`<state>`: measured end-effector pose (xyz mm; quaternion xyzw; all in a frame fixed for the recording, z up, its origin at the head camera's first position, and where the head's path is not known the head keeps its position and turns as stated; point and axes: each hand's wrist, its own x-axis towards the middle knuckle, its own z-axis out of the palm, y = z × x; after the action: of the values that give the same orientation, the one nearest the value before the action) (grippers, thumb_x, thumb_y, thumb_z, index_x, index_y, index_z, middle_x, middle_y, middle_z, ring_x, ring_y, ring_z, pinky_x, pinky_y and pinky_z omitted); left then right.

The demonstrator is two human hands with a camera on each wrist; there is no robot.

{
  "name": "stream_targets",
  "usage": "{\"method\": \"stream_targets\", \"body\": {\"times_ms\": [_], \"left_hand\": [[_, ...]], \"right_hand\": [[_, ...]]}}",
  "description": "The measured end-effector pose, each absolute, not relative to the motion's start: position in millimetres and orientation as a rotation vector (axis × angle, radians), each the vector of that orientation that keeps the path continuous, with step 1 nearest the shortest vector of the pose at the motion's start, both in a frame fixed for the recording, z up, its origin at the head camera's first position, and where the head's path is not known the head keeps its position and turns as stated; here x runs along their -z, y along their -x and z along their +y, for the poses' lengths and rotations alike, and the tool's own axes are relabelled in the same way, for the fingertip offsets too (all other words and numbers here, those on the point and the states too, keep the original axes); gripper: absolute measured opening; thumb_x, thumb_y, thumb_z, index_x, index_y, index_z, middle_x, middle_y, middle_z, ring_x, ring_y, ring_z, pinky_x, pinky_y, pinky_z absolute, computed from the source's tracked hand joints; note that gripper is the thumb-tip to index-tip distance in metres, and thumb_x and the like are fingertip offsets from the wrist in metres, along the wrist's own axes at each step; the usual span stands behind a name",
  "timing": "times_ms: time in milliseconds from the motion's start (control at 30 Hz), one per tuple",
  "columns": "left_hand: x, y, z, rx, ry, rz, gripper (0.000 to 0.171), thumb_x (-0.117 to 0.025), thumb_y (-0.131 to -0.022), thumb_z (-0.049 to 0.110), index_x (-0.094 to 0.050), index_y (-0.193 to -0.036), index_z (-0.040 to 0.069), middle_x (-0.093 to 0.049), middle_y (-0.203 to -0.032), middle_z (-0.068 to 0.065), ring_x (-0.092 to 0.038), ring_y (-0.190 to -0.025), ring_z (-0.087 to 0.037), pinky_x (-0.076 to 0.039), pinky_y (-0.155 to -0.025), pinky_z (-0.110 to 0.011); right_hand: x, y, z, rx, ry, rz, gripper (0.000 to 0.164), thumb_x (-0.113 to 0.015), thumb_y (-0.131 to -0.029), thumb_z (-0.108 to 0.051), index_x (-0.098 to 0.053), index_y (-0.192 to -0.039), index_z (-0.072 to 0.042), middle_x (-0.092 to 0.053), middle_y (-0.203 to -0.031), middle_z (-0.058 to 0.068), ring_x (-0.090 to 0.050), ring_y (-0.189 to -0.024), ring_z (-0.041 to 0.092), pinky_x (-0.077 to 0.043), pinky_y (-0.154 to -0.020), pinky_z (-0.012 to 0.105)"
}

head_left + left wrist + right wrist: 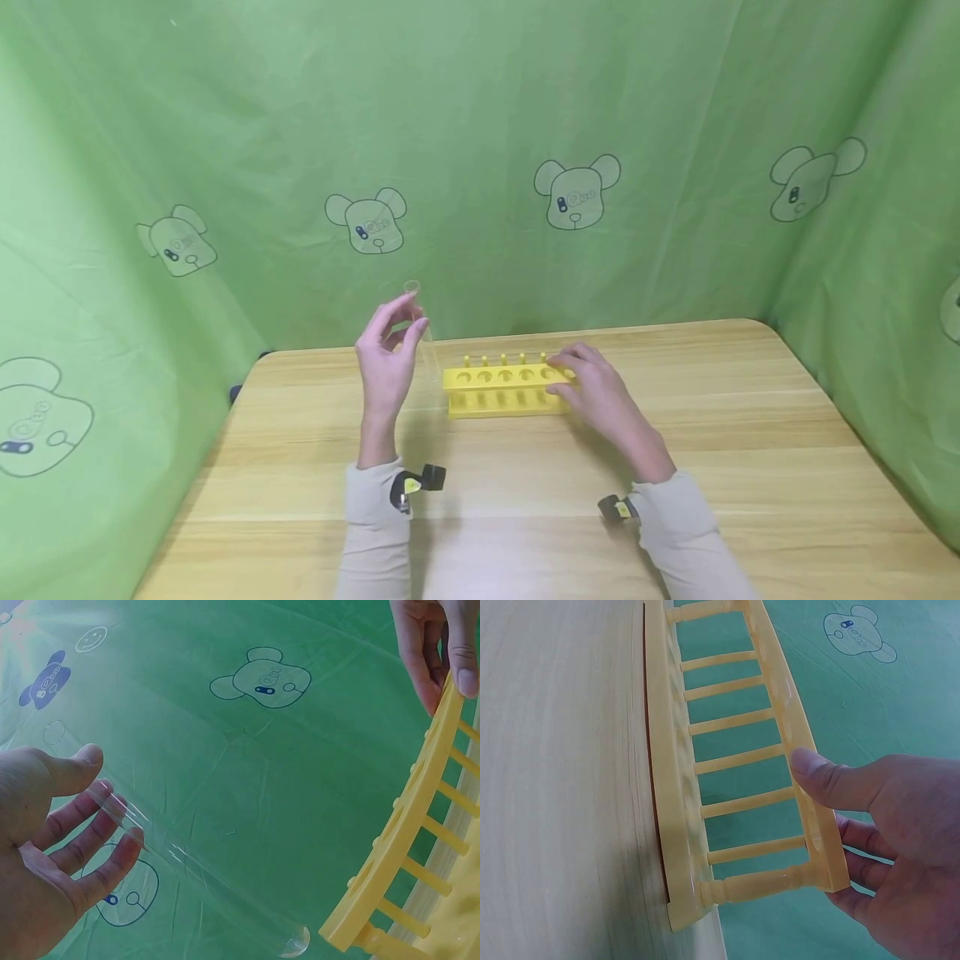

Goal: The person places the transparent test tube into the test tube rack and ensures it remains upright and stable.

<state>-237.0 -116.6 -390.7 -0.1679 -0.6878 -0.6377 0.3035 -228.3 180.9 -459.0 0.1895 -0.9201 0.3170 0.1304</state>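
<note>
A clear test tube (176, 851) is pinched near its open end between the thumb and fingers of my left hand (388, 354). It tilts, with its rounded bottom (295, 941) down beside the left end of the yellow test tube rack (506, 379). The rack stands on the table with a row of round holes in its top bar and short pegs along the back. My right hand (596, 385) grips the rack's right end, thumb on the near side of the top bar and fingers behind it, as the right wrist view shows.
The rack stands toward the far edge of the wooden table (517, 492). Behind and beside the table hangs a green curtain (480, 108) printed with bear heads. Each sleeve carries a small black wrist camera (433, 477).
</note>
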Motion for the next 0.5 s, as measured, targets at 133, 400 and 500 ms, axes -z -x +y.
{"method": "stream_targets", "body": {"times_ms": [133, 400, 500], "left_hand": [[390.3, 237.4, -114.4, 1.683, 0.451, -1.836, 0.039, -0.074, -0.091, -0.003, -0.068, -0.128, 0.003, -0.069, -0.108, -0.016, -0.069, -0.101, -0.028, -0.062, -0.088, -0.038], [390.3, 238.3, -110.6, 1.676, 0.460, -1.836, 0.038, -0.074, -0.090, -0.002, -0.068, -0.128, 0.004, -0.069, -0.107, -0.016, -0.068, -0.099, -0.026, -0.063, -0.087, -0.038], [390.8, 238.5, -109.5, 1.673, 0.464, -1.839, 0.038, -0.074, -0.090, -0.003, -0.068, -0.128, 0.004, -0.069, -0.107, -0.016, -0.068, -0.099, -0.025, -0.063, -0.087, -0.037]], "right_hand": [[459.0, 227.7, 181.0, -0.921, -0.550, -2.668, 0.041, -0.085, -0.085, -0.011, -0.070, -0.122, 0.002, -0.064, -0.119, 0.014, -0.059, -0.113, 0.034, -0.053, -0.101, 0.051], [458.1, 227.0, 181.0, -0.931, -0.533, -2.685, 0.042, -0.084, -0.086, -0.011, -0.070, -0.124, 0.001, -0.064, -0.122, 0.015, -0.059, -0.115, 0.035, -0.052, -0.103, 0.052], [458.2, 226.9, 181.3, -0.937, -0.533, -2.691, 0.043, -0.083, -0.086, -0.010, -0.069, -0.125, 0.001, -0.063, -0.123, 0.016, -0.058, -0.116, 0.036, -0.051, -0.104, 0.053]]}}
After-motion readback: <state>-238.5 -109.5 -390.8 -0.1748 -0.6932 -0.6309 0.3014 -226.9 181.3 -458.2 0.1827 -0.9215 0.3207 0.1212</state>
